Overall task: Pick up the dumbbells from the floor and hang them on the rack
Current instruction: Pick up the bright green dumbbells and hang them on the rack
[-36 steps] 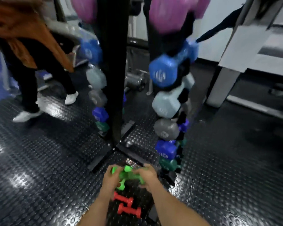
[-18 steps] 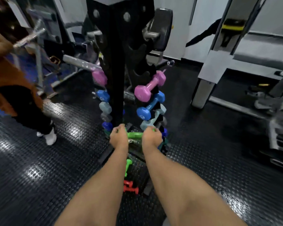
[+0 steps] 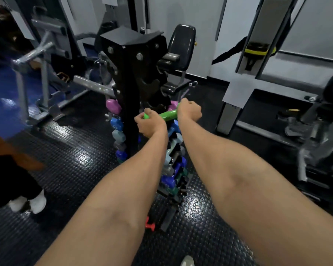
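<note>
A green dumbbell (image 3: 167,114) is held level between both hands in front of the black rack (image 3: 132,77), at the height of the rack's upper occupied pegs. The left hand (image 3: 149,125) is closed in a fist around the near-left end, with a short green tip showing past the knuckles. The right hand (image 3: 189,111) is closed around the far-right end, which it hides completely. Only the green handle between the two fists is exposed, and it slants slightly upward toward the right hand.

The rack stands upright on the floor (image 3: 81,166), its top pegs bare. Below the held piece, dumbbells hang in two columns: a pink dumbbell (image 3: 113,106) on the left side, a second pink dumbbell (image 3: 172,106) just behind the green handle on the right, then blue, pale grey, purple and dark green ones down to the base. Whether the green dumbbell touches the rack cannot be told.

A red dumbbell (image 3: 150,225) lies on the floor beside the rack's foot, partly hidden by the left forearm.

The floor is black studded rubber. A second person in black trousers and white shoes (image 3: 30,203) stands at the left edge of the view. Grey exercise machines surround the rack behind and to the right.
</note>
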Action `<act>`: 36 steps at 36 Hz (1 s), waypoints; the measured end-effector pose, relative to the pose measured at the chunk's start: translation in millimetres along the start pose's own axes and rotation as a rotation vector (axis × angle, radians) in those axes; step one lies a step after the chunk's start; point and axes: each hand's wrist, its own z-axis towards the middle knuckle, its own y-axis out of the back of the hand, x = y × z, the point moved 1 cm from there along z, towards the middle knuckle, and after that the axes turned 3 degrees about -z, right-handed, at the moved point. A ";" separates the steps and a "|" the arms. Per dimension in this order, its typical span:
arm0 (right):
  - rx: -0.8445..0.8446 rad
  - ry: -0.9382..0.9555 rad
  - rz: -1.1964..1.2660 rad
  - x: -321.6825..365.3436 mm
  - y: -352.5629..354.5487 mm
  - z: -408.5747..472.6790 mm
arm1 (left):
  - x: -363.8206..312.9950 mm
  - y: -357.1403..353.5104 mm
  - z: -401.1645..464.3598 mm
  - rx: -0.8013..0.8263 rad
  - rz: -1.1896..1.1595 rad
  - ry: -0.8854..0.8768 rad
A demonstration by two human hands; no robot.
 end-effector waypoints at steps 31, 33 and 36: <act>0.317 0.009 -0.004 51.4 -56.7 69.6 | -21.4 -81.4 42.8 -0.201 0.042 0.028; 0.370 0.022 -0.018 47.1 -56.9 65.8 | -14.3 -79.6 45.8 -0.185 0.053 -0.001; 0.404 0.048 -0.037 44.9 -57.1 61.5 | -4.6 -77.5 46.1 -0.144 0.068 -0.062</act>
